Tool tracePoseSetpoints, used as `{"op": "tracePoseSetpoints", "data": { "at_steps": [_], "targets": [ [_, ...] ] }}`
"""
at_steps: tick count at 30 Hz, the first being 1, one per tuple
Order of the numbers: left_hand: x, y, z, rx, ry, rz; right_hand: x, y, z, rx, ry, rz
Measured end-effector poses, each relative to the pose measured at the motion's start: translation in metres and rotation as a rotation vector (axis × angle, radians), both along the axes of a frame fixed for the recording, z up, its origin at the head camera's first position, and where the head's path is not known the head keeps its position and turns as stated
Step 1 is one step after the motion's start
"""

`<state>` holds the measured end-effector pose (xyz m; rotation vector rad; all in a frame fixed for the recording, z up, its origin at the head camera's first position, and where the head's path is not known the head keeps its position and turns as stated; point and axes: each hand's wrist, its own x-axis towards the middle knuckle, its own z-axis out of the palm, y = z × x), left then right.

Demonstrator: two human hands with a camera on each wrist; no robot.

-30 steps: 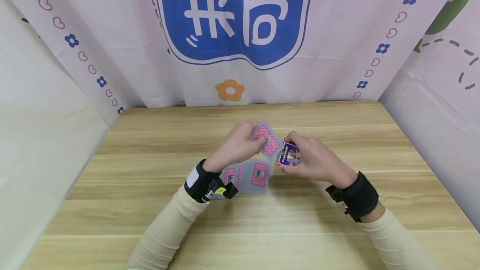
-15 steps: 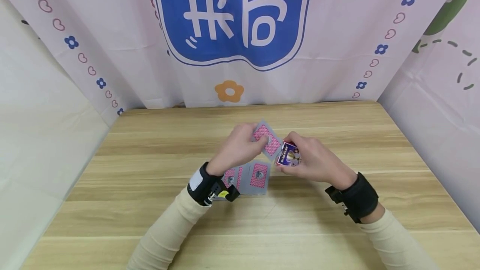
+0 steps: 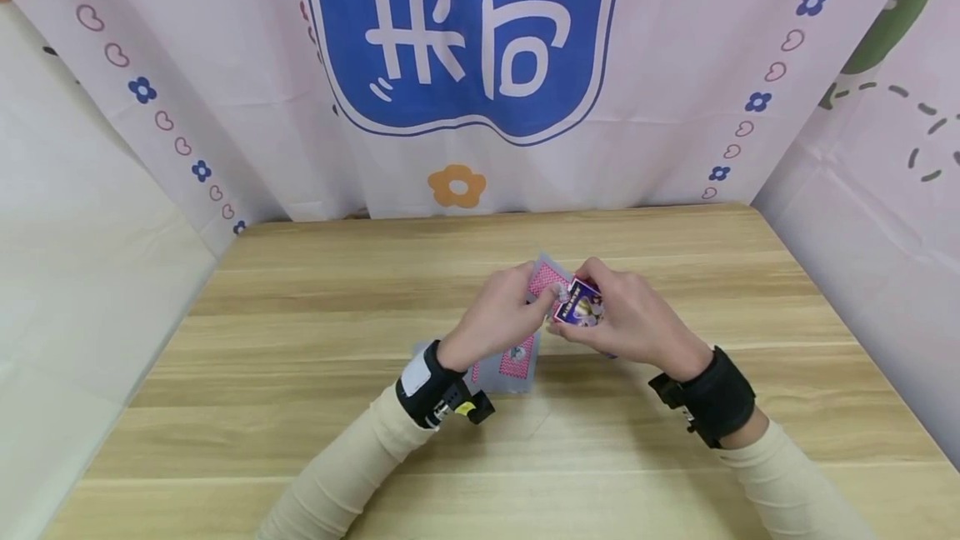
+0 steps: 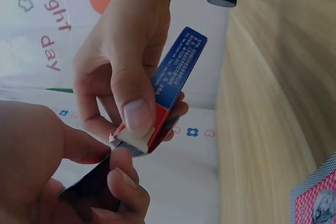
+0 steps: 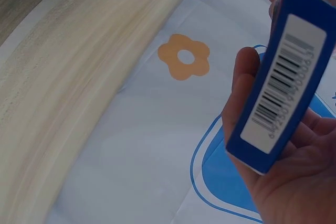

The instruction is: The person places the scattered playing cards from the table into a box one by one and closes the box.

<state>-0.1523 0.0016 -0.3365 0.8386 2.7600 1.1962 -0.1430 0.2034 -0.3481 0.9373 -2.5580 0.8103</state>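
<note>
My left hand (image 3: 501, 307) pinches a red-backed playing card (image 3: 547, 275) between thumb and fingers. Its edge meets the end of a small blue and purple card box (image 3: 582, 307), which my right hand (image 3: 641, 322) grips. In the left wrist view, that end of the box (image 4: 177, 72) faces the card, and fingers partly hide where they meet. The right wrist view has the narrow barcode side of the box (image 5: 283, 80). More red-backed cards (image 3: 514, 367) lie overlapping on the table, below my left hand and partly covered by its wrist.
The wooden table (image 3: 645, 473) runs back to a white curtain (image 3: 645, 165) with a blue emblem. Pale cloth walls (image 3: 75, 273) stand on both sides. Both wrists carry black straps (image 3: 712, 394) with small cameras.
My left hand has moved right and slightly toward me, bringing the card closer against the box. The right hand stays nearly in place with the box. The cards on the table lie as before.
</note>
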Motion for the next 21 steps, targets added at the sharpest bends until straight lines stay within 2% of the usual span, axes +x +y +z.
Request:
{"op": "tracePoseSetpoints", "data": {
  "at_steps": [5,8,10,14,17,21],
  "targets": [
    [-0.0003,-0.0038,0.002,0.033,-0.018,0.011,-0.0004,0.0001,-0.0005,0.009,0.009,-0.02],
    [-0.002,-0.006,0.0031,0.05,0.038,0.048,-0.0004,0.0003,-0.0006,0.014,0.012,-0.023],
    [-0.0024,-0.0059,0.0034,0.02,0.1,0.06,-0.0001,0.0003,-0.0008,0.01,0.008,-0.014],
    [-0.0024,-0.0038,0.0015,-0.057,0.167,0.03,0.0009,-0.0002,-0.0006,-0.001,0.001,0.01],
    [-0.0028,-0.003,0.0009,-0.055,0.158,0.002,0.0018,-0.0008,0.0002,-0.001,0.002,0.016],
    [-0.0033,-0.0043,0.0033,-0.02,0.089,-0.034,0.0025,-0.0006,0.0003,0.001,-0.005,0.016]
  ]
}}
